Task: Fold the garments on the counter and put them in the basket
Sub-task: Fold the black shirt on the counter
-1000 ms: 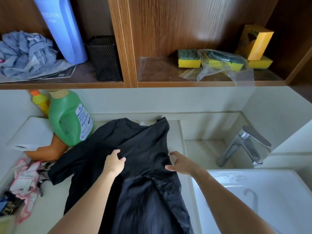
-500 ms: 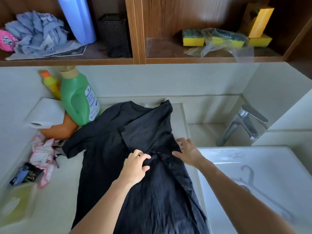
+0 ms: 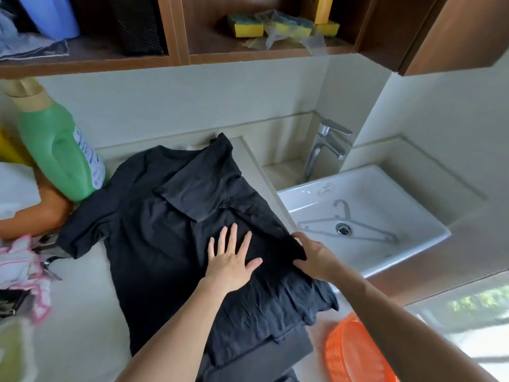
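A black T-shirt (image 3: pixel 154 244) lies spread on the pale counter (image 3: pixel 82 312), its right sleeve and side folded inward over the chest. My left hand (image 3: pixel 230 257) lies flat on the shirt's middle with fingers spread straight. My right hand (image 3: pixel 314 257) grips the folded right edge of the shirt, fingers curled under the cloth. An orange basket (image 3: pixel 349 351) shows at the lower right, below the counter edge, partly hidden by my right forearm.
A green detergent bottle (image 3: pixel 60 150) stands at the shirt's left shoulder. A pink-and-white cloth (image 3: pixel 22 268) lies at the left edge. The white sink (image 3: pixel 385 205) with a grey hanger (image 3: pixel 347 224) in it and a faucet (image 3: pixel 327 147) is right. Shelves above hold sponges (image 3: pixel 248 26).
Both hands slid down the shirt toward me. My left hand let go of its pinch and now lies flat. My right hand took hold of the folded right edge. The view dropped, revealing the basket.
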`<state>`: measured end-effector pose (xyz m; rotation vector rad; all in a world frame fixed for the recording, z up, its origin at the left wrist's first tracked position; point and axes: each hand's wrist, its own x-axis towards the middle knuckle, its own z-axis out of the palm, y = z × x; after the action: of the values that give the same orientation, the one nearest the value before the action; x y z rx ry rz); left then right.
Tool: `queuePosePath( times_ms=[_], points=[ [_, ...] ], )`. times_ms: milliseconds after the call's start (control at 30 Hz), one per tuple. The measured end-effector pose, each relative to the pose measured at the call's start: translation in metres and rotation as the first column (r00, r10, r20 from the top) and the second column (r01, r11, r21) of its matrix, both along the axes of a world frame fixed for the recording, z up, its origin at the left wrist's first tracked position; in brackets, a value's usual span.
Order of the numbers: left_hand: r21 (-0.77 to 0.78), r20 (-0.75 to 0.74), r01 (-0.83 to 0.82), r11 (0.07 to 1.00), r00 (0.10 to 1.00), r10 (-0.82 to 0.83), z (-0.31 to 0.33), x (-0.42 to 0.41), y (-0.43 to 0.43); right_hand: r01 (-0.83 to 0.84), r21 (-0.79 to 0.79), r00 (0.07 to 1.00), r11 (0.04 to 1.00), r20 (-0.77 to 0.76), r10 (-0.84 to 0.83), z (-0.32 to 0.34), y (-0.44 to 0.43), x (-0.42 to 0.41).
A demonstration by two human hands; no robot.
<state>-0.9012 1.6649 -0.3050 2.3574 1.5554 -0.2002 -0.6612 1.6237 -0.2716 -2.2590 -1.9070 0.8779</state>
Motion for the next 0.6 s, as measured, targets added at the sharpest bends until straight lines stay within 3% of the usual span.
queuePosePath(
  times_ms=[67, 167, 300, 367, 433, 500, 533, 567, 600],
  points=[
    [0.029, -0.012, 0.01, 1.0, 1.0, -0.01, -0.004, 0.001, -0.002, 0.091, 0.024, 0.996, 0.996, 0.003, -0.091, 0.004, -0.023, 0.005],
    [0.102, -0.04, -0.001, 0.995, 0.999, 0.006, -0.011, 0.001, -0.007, 0.172, 0.217, 0.985, 0.961, -0.073, -0.159, 0.018, -0.042, 0.005],
    [0.205, 0.012, 0.045, 0.978, 0.999, -0.048, -0.007, 0.018, -0.017, 0.025, 0.495, 0.999, 0.868, -0.04, -0.006, 0.036, -0.061, -0.015],
    [0.171, 0.024, 0.148, 0.974, 0.988, -0.155, -0.005, 0.03, -0.026, -0.148, 0.478, 0.984, 0.866, -0.017, 0.177, 0.034, -0.072, -0.023],
    [0.123, 0.07, 0.163, 0.979, 0.983, -0.172, -0.004, 0.037, -0.033, -0.239, 0.357, 0.953, 0.903, -0.095, 0.289, 0.031, -0.083, -0.026],
    [0.002, 0.299, 0.025, 1.0, 0.954, -0.025, 0.001, 0.04, -0.03, -0.135, 0.256, 0.959, 0.957, -0.208, 0.191, 0.026, -0.089, -0.024],
    [-0.188, 0.492, -0.068, 0.98, 0.857, 0.154, 0.01, 0.042, -0.026, -0.001, 0.219, 0.963, 0.976, -0.262, 0.06, 0.022, -0.09, -0.019],
    [-0.448, 0.639, -0.08, 0.891, 0.668, 0.381, 0.021, 0.044, -0.021, 0.137, 0.173, 0.953, 0.975, -0.292, -0.082, 0.017, -0.09, -0.012],
    [-0.638, 0.688, -0.014, 0.77, 0.439, 0.578, 0.03, 0.046, -0.018, 0.235, 0.119, 0.938, 0.965, -0.289, -0.192, 0.013, -0.091, -0.007]
  ],
)
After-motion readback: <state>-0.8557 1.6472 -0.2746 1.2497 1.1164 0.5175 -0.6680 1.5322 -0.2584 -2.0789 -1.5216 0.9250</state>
